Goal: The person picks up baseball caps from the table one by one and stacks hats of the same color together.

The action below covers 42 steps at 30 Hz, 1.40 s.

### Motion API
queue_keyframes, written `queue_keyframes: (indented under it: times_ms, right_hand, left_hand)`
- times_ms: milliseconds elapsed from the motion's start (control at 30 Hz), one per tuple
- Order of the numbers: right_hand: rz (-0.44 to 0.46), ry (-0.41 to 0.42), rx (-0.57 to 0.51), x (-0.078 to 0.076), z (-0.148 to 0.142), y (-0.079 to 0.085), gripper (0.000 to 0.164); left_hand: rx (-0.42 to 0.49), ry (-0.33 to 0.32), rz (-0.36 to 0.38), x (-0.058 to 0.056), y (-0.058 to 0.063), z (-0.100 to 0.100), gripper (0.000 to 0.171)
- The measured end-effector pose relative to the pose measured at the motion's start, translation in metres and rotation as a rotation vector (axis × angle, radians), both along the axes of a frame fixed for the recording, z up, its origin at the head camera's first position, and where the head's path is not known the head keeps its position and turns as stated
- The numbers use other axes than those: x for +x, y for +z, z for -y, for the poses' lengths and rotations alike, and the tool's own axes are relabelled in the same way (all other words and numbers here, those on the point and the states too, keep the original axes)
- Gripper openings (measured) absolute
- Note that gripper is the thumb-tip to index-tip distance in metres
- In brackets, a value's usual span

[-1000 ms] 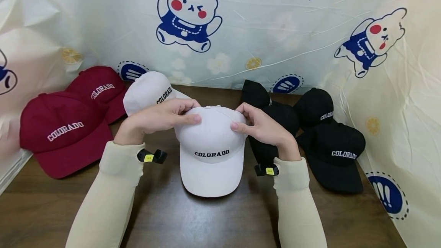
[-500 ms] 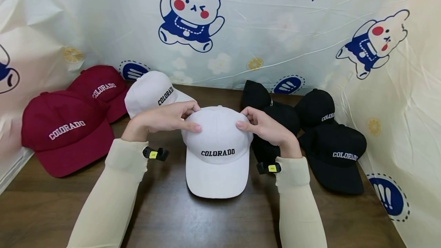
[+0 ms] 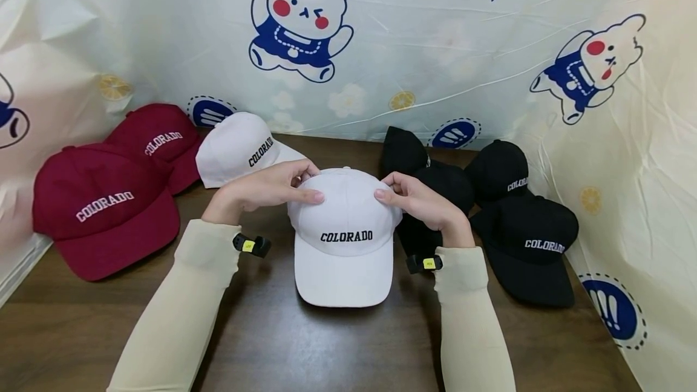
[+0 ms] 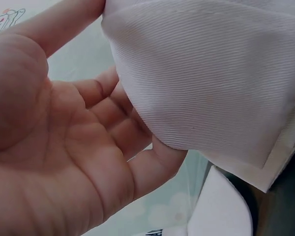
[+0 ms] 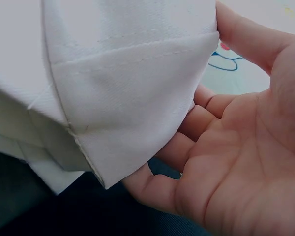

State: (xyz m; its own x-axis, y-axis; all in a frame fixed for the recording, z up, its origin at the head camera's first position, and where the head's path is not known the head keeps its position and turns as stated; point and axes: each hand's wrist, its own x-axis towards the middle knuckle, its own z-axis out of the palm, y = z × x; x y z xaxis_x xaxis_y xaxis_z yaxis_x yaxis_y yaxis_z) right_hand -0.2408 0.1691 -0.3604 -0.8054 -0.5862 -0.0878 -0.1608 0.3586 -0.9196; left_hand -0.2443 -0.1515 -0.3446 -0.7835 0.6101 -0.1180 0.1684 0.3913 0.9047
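A white baseball cap point(image 3: 344, 210) with black COLORADO lettering is held between two hands at the middle of the table, its brim toward the person. My left hand point(image 3: 267, 189) grips the crown's left side, thumb on the front and the other fingers behind. On the right side, my right hand point(image 3: 422, 198) pinches the crown in the same manner. The left wrist view shows the fingers curled behind the white fabric point(image 4: 201, 83). In the right wrist view, fingers wrap behind a stitched fold of the cap point(image 5: 123, 108).
Two maroon caps point(image 3: 103, 198) lie at the left, with another white cap point(image 3: 234, 147) beside them at the back. Several black caps point(image 3: 525, 241) sit at the right. The brown table point(image 3: 321, 356) meets a printed sheet point(image 3: 381, 47) behind and at both sides.
The white cap has shifted slightly right in the head view and its front has straightened, with both hands holding it throughout. The other caps stay in place.
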Motion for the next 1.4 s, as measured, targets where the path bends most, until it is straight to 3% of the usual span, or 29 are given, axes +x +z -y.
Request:
queue_keyframes:
  times_ms: [333,933,1200,1400]
  right_hand:
    - [-0.029,-0.066,0.080,-0.0035,0.0000,-0.0036,0.037]
    - [-0.169,-0.164,0.203,-0.0025,0.0044,-0.0042,0.047]
    - [-0.213,-0.097,0.241,-0.0031,0.0035,-0.0036,0.057]
    - [-0.238,-0.072,0.234,-0.0029,0.0057,-0.0050,0.057]
  left_hand:
    - [-0.069,0.076,-0.044,-0.0025,-0.0038,-0.0011,0.055]
    - [-0.115,0.073,-0.141,-0.0044,-0.0050,-0.0002,0.068]
    - [-0.172,0.093,-0.144,-0.0061,-0.0051,-0.0007,0.084]
    - [-0.198,0.085,-0.132,-0.0044,-0.0035,-0.0003,0.074]
